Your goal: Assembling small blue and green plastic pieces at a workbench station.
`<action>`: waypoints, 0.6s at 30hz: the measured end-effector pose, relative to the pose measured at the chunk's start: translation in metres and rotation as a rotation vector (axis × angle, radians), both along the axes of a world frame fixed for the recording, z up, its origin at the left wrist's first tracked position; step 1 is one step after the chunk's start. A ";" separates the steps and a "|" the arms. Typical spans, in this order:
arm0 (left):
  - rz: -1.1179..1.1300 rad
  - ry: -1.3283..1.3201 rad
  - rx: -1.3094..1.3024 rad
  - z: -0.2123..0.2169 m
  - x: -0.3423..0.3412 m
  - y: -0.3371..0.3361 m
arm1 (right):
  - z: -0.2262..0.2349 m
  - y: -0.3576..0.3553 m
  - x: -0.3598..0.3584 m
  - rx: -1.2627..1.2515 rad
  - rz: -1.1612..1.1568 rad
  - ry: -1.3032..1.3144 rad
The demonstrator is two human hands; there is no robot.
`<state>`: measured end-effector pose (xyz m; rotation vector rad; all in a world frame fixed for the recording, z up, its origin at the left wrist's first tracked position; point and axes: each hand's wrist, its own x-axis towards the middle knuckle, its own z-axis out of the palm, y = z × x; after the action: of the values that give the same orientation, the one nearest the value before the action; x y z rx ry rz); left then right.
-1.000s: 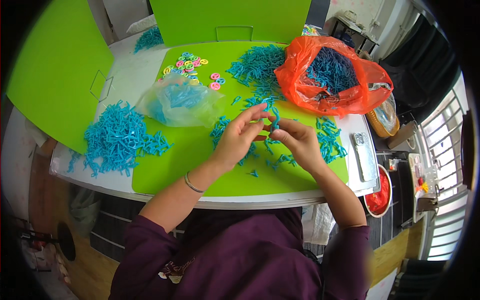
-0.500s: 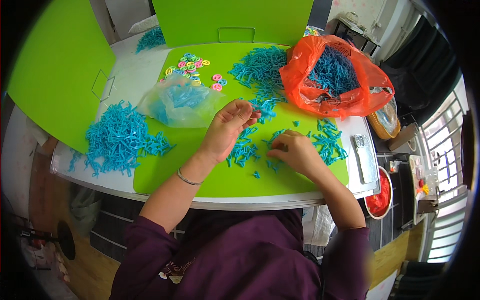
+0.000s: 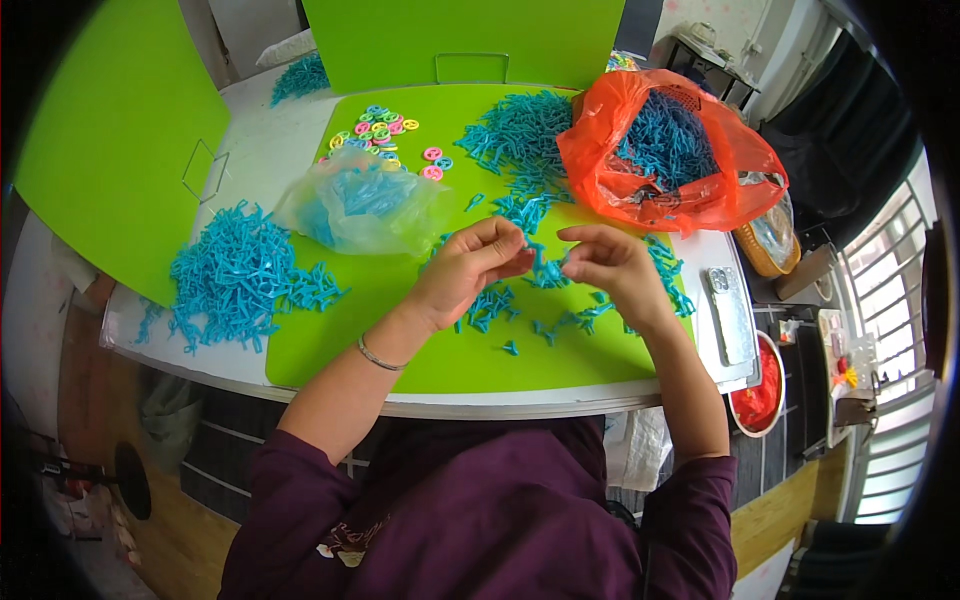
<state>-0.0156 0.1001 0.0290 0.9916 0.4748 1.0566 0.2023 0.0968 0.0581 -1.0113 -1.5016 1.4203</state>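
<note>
Both hands are raised over the green mat (image 3: 380, 350), fingertips facing each other. My left hand (image 3: 472, 265) pinches a small blue plastic piece (image 3: 533, 247) between thumb and forefinger. Close by on the right, my right hand (image 3: 618, 268) has its thumb and forefinger drawn together in a pinch; what lies in it is too small to make out. More blue pieces (image 3: 550, 272) show between and below the hands, and I cannot tell which of them are held. A loose cluster of blue pieces (image 3: 488, 310) lies under my left hand, with a single piece (image 3: 511, 348) nearer me.
An orange-red plastic bag (image 3: 600, 180) of darker blue pieces stands back right, beside a blue heap (image 3: 520, 130). At left are a big blue pile (image 3: 235, 275) and a clear bag (image 3: 350, 205). Colourful rings (image 3: 380, 130) lie behind it. A phone (image 3: 730, 315) rests at right.
My right hand has risen from the mat and moved up and right, opposite my left fingertips. My left hand has come slightly lower and turned, with the piece still pinched.
</note>
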 end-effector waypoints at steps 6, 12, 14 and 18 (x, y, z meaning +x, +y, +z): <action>-0.056 0.167 -0.082 -0.002 0.011 -0.004 | -0.028 0.006 0.009 -0.219 0.191 0.390; -0.037 0.172 -0.067 -0.006 0.012 -0.004 | -0.026 0.005 0.003 -0.323 0.182 0.553; -0.030 0.170 -0.052 -0.007 0.013 -0.004 | -0.025 0.003 0.002 -0.301 0.158 0.523; -0.022 0.181 -0.039 -0.006 0.014 -0.004 | -0.023 0.002 0.000 -0.296 0.145 0.522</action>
<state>-0.0013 0.0962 0.0232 1.0601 0.6289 0.9388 0.2026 0.0992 0.0355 -0.6310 -1.0152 1.8749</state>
